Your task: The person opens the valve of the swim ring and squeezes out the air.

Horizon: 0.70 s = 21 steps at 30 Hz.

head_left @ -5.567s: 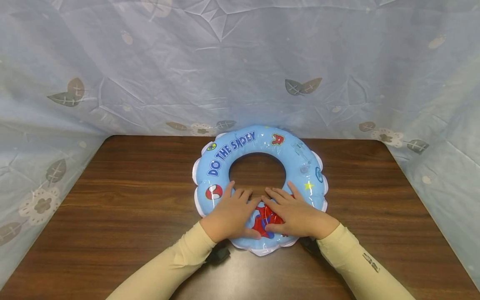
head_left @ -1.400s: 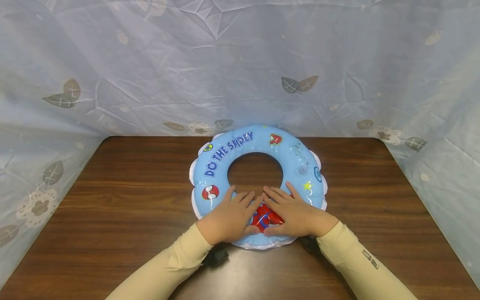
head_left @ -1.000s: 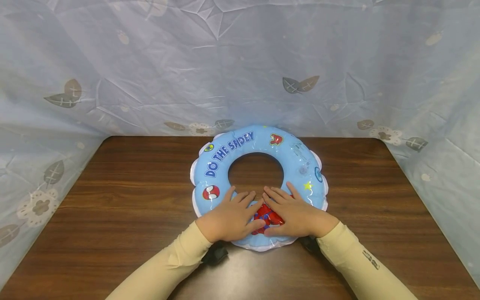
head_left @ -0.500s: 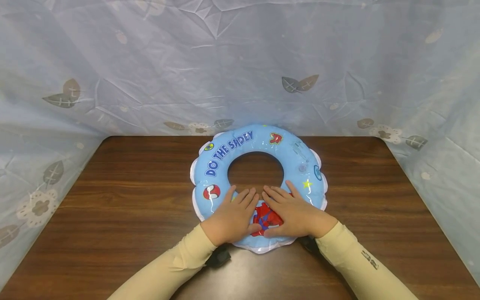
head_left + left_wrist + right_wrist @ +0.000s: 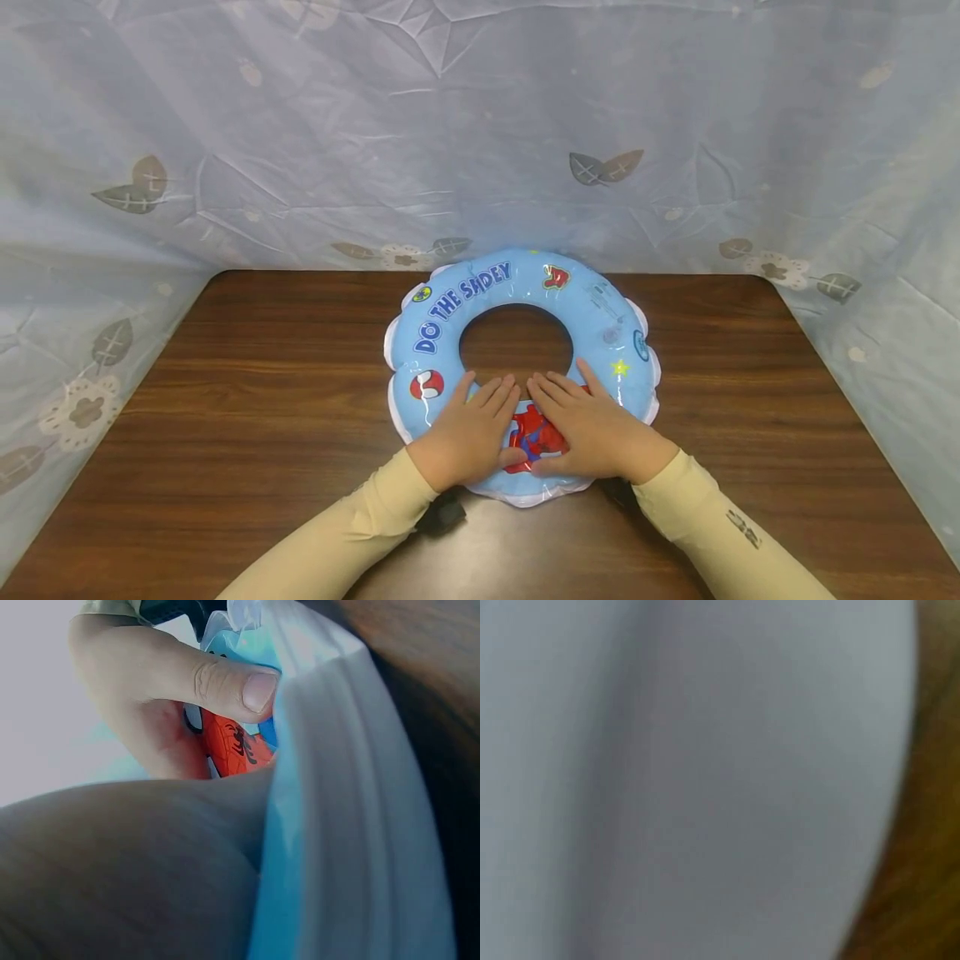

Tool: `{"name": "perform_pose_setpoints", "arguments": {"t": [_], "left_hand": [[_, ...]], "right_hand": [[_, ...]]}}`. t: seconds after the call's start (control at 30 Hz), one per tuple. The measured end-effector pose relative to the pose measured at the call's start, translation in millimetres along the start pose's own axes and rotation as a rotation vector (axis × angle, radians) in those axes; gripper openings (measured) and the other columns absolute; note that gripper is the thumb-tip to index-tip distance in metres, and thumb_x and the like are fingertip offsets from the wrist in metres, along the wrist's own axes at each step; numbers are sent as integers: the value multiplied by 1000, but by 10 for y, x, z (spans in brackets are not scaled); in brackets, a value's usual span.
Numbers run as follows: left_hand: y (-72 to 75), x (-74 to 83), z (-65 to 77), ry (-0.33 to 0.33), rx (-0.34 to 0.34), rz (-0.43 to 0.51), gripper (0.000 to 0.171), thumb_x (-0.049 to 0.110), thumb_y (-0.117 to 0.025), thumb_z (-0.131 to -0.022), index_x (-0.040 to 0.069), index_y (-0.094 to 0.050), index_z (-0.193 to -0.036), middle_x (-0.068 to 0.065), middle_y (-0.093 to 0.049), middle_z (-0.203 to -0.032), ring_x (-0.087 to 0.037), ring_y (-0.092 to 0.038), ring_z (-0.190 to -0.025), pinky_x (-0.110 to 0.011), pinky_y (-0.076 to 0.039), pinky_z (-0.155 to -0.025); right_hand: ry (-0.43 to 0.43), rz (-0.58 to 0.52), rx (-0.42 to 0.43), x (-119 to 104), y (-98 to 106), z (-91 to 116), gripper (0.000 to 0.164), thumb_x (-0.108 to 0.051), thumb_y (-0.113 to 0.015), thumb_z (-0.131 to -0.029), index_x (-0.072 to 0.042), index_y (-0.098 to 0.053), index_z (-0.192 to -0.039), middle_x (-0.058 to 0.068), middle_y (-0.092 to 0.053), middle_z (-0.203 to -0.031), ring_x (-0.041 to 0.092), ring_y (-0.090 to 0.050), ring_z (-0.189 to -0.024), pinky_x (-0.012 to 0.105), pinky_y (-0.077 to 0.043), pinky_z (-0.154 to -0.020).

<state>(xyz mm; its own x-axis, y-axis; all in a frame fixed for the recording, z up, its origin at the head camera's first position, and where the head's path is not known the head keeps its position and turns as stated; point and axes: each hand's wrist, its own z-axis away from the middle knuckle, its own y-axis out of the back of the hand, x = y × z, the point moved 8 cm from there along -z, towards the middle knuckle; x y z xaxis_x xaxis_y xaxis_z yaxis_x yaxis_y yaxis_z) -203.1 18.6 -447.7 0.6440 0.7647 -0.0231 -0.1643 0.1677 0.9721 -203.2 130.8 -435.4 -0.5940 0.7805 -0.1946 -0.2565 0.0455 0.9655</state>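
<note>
- Rests left hand (image 5: 468, 433) and right hand (image 5: 596, 429) on the near side of an inflatable swim ring (image 5: 525, 283), with straight fingers (image 5: 504, 402) gripping nothing.
- Lies print-up on the desk (image 5: 262, 417), about mid-width, toward the far edge.
- Likely weighs little, squashes springily and slides; best held at opposite sides.
- Has no long axis, being round; shows lettering (image 5: 461, 307) far left, red-and-blue print (image 5: 536, 435) nearest.

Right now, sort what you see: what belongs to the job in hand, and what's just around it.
In the job:
blue inflatable ring
left hand, resting on it
right hand, resting on it

Just around it:
wooden table, beneath
leaf-patterned cloth, behind
black object, partly hidden
</note>
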Motion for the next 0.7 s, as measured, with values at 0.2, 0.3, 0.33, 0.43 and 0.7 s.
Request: {"name": "perform_pose_setpoints", "arguments": {"t": [0.2,0.3,0.33,0.43,0.7], "left_hand": [[5,3,10,-2,2,3,86,63,-52,-100,10,-31,-163,-7,-26,-170,-26,-27,-156,-56,-14,-126],[4,5,8,-3,5,5,86,63,-52,-100,10,-30,-163,-8,-26,-170,-26,-27,-156,-56,-14,-126],[4,6,7,-3,6,6,86,63,-52,-100,10,-31,-163,-8,-26,-170,-27,-27,-156,-56,-14,-126],[0,6,5,-4,8,6,85,63,-52,-100,10,-31,-163,-8,-26,-170,-27,-27,-156,-56,-14,-126],[4,3,16,-8,8,5,85,63,-52,-100,10,-32,-163,-8,-27,-170,-26,-27,-156,-57,-15,-126]], "right_hand": [[-29,26,-6,-67,56,34,92,-59,-73,-87,-4,-45,-156,18,-40,-162,41,-32,-152,67,-3,-123],[-38,33,-16,-82,56,50,89,-57,-73,-87,-7,-45,-156,18,-40,-162,41,-32,-152,67,-4,-123],[-39,35,-18,-85,55,53,89,-57,-73,-87,-8,-45,-156,18,-40,-162,41,-32,-152,68,-5,-123],[-41,39,-17,-83,45,56,88,-57,-74,-86,-11,-46,-157,17,-41,-162,41,-33,-151,68,-6,-122],[-39,33,-11,-78,35,33,87,-57,-75,-86,-13,-48,-155,18,-43,-161,41,-34,-151,68,-7,-122]]}}
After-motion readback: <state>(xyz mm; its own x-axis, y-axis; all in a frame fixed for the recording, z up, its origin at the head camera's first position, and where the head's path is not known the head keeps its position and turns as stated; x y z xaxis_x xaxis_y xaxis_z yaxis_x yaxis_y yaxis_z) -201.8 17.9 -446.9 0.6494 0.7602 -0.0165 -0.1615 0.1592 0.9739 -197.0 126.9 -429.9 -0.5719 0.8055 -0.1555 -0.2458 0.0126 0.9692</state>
